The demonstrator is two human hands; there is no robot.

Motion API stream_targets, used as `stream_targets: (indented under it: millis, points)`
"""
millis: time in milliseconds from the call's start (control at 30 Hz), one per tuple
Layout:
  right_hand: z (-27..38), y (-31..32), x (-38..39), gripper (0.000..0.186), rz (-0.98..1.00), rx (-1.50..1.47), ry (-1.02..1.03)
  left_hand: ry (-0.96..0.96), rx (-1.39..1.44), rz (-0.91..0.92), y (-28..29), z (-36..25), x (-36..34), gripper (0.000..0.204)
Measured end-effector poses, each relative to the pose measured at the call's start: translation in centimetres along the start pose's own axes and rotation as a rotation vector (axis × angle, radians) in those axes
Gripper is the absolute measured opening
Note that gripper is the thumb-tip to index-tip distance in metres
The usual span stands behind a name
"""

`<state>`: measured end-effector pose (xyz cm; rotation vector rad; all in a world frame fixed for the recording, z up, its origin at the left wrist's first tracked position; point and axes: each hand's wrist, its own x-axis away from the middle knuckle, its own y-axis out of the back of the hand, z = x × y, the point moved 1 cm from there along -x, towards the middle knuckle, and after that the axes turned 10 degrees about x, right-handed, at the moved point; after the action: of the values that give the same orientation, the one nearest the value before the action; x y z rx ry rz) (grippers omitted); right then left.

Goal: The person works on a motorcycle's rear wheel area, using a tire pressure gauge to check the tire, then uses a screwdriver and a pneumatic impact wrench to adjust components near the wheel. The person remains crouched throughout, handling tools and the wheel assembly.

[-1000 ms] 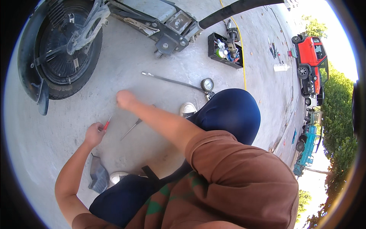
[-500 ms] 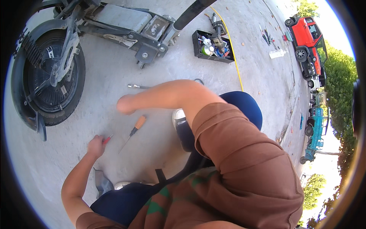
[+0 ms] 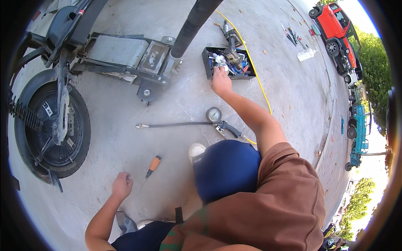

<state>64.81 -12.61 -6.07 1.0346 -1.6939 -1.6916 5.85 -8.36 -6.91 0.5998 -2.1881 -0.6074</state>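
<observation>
My right hand (image 3: 221,81) reaches over the near rim of a black toolbox (image 3: 245,77). Its fingers are drawn together beside a white item, and what they grip is hidden among the contents. Low over the concrete, my left hand (image 3: 122,185) has loosely bent fingers with the thumb apart, and nothing shows in it. Just right of it lies a screwdriver (image 3: 154,164) with an orange handle. Farther off, a tire inflator gauge (image 3: 214,114) with a black hose (image 3: 178,124) rests on the ground.
An electric scooter (image 3: 113,52) with a large front wheel (image 3: 60,125) stands at left. A power drill (image 3: 232,52) lies across the toolbox. A yellow air hose (image 3: 256,73) runs past it. Hand tools (image 3: 293,37) and a white bottle (image 3: 307,54) lie farther off, near a red vehicle (image 3: 337,31).
My right hand has moved from beside the scooter to the toolbox, uncovering the inflator gauge. The small red-handled tool in my left hand is no longer visible. My view has shifted.
</observation>
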Motion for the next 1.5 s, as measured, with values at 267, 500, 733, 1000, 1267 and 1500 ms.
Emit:
stream_targets:
  millis: [267,500,733,1000,1267,1500]
  points:
    - [-2.6,-2.0,-3.0,0.015,0.091,0.215,-0.027,-0.057,0.127,0.116,-1.3,-1.9,-0.4,0.020]
    - [-1.2,-1.9,-4.1,0.019,0.182,0.033,-0.003,-0.052,0.161,0.180,-2.1,-0.7,1.7,0.022]
    - [-0.9,-5.2,-4.3,0.018,0.211,-0.031,-0.271,-0.066,0.159,0.225,-2.2,-2.1,1.4,0.020]
    - [-2.5,-4.1,-3.0,0.019,0.215,0.037,-0.058,-0.038,0.206,0.219,-2.7,-1.3,2.0,0.021]
    - [-1.4,-3.4,3.6,0.021,0.230,-0.012,0.150,-0.073,0.150,0.258,-2.5,-3.1,1.6,0.022]
    - [4.6,-0.6,8.7,0.027,0.290,-0.178,0.235,-0.021,0.157,0.275,-1.8,-4.2,1.5,0.020]
